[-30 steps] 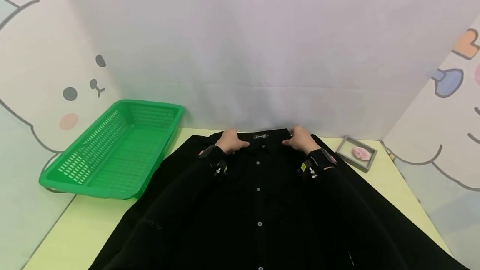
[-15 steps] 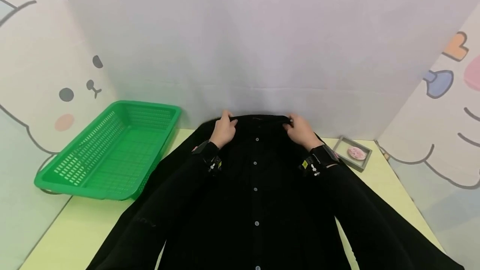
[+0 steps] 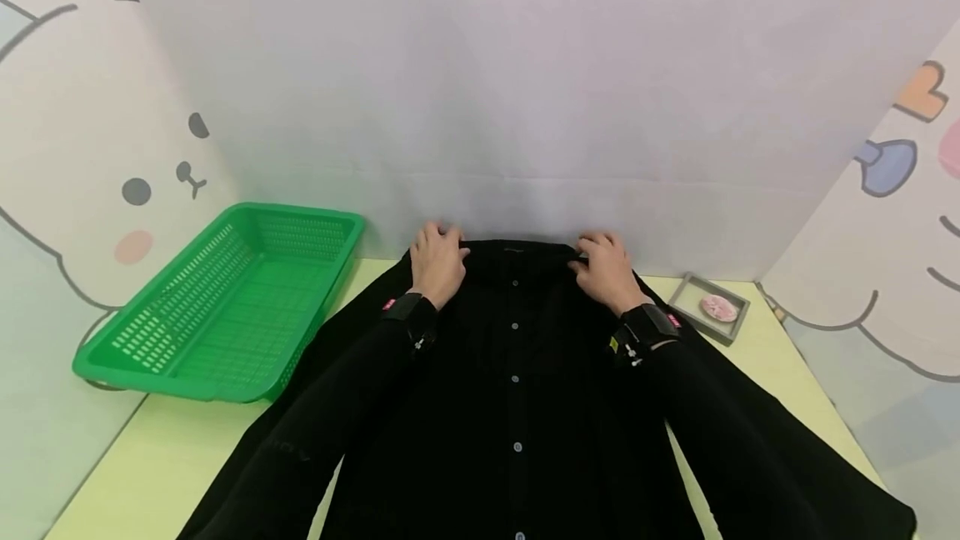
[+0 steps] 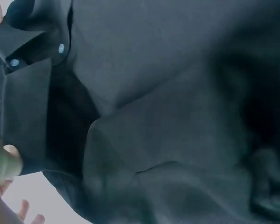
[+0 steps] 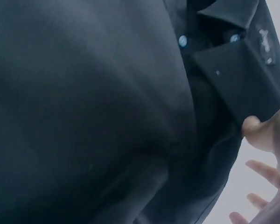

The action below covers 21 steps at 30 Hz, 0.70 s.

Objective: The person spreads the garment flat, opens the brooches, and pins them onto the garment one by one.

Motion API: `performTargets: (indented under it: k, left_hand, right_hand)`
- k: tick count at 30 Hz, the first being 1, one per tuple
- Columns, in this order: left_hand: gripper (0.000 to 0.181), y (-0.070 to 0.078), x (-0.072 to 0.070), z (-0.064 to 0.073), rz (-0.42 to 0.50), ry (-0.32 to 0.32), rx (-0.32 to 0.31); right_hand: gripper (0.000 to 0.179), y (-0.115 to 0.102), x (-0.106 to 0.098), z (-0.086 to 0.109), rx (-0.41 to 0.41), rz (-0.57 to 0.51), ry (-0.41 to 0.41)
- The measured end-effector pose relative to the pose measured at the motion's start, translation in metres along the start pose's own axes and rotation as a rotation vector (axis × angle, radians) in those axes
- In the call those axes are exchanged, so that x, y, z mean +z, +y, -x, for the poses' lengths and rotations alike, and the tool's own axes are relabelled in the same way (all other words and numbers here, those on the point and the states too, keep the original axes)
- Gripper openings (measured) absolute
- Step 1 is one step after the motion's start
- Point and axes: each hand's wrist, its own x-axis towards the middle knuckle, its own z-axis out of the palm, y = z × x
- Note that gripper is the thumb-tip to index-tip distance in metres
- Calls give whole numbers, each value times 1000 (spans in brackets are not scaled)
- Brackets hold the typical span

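A black button-up shirt (image 3: 480, 407) lies front side up, its row of light buttons running down the middle and its collar (image 4: 25, 112) at the far end. My left hand (image 3: 438, 263) pinches the collar's left end between thumb and finger; its other fingers stand free beyond the edge in the left wrist view. At the opposite collar end, my right hand (image 3: 606, 273) has its thumb (image 5: 253, 127) on the collar with the index finger hidden behind, while the remaining fingers spread out loosely. A small label (image 5: 265, 42) shows inside the neck.
To the left stands a green perforated basket (image 3: 225, 298), overlapping the shirt's left side in the head view. A small grey tray (image 3: 693, 322) with a pink oval object (image 3: 718, 307) sits at the right back. White fabric (image 3: 510, 107) rises behind the yellow tabletop (image 3: 97, 473).
Both hands pulled the collar up toward the back wall, then it came down slightly. My left hand has shifted outward to the left. Slits of tabletop now show beside the shirt's body.
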Motion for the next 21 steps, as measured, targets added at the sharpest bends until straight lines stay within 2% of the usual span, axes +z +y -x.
performTargets:
  k: [2, 6, 9, 10, 12, 14, 15, 17, 21]
  left_hand:
    - [24, -3, -3, -1, -14, 30, 48]
    - [22, -10, -9, -3, 47, 104, 145]
    - [25, -11, -13, -6, 115, 124, 164]
    - [29, -11, -14, -6, 156, 104, 155]
    - [34, -11, -15, -6, 287, 21, 126]
    - [36, -10, -15, -5, 420, -76, 82]
    - [34, -11, -15, -5, 454, -107, 70]
    - [29, -12, -14, -4, 489, -156, 57]
    - [23, -14, -11, -1, 431, -180, 74]
  right_hand:
    - [19, 3, -2, -1, -48, -50, 23]
    - [13, 5, -6, -2, -137, -115, 96]
    - [13, 3, -10, -3, -166, -135, 143]
    - [13, 2, -12, -3, -173, -145, 150]
    - [14, 1, -13, -5, -173, -165, 153]
    - [16, 1, -13, -5, -164, -188, 131]
    - [18, 0, -12, -5, -154, -203, 110]
    - [20, 1, -10, -3, -125, -212, 76]
    - [24, 2, -5, 1, -60, -202, 33]
